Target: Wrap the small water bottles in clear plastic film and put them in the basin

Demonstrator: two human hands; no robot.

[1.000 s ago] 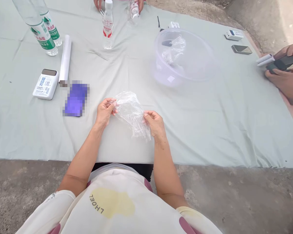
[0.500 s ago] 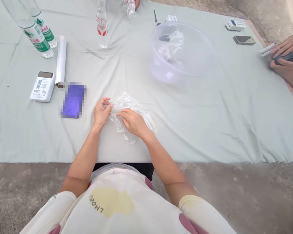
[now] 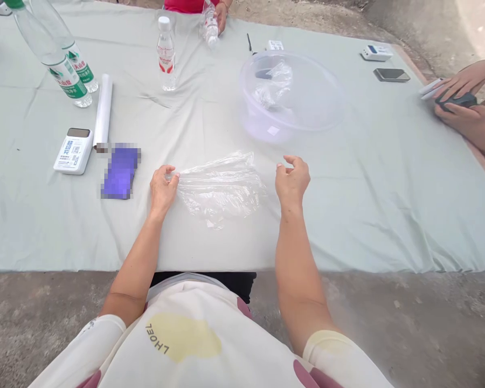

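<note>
A clear crinkled plastic bag [image 3: 220,186] lies spread on the pale green cloth [image 3: 347,205] in front of me. My left hand [image 3: 162,188] pinches the bag's left edge with thumb and fingers closed on it. My right hand [image 3: 292,180] hovers just right of the bag, apart from it, with fingers loosely curled and nothing in them.
A clear plastic basin [image 3: 291,97] with a crumpled bag inside sits beyond. At the left are water bottles [image 3: 60,67], a white roll [image 3: 103,110], a white device [image 3: 73,151] and a blurred purple object [image 3: 120,171]. Another person's hands [image 3: 464,105] rest at right; someone across holds a bottle [image 3: 210,24].
My right hand slid rightward along the bag, smoothing it out flat, then came off it. My left hand kept its pinch on the left edge.
</note>
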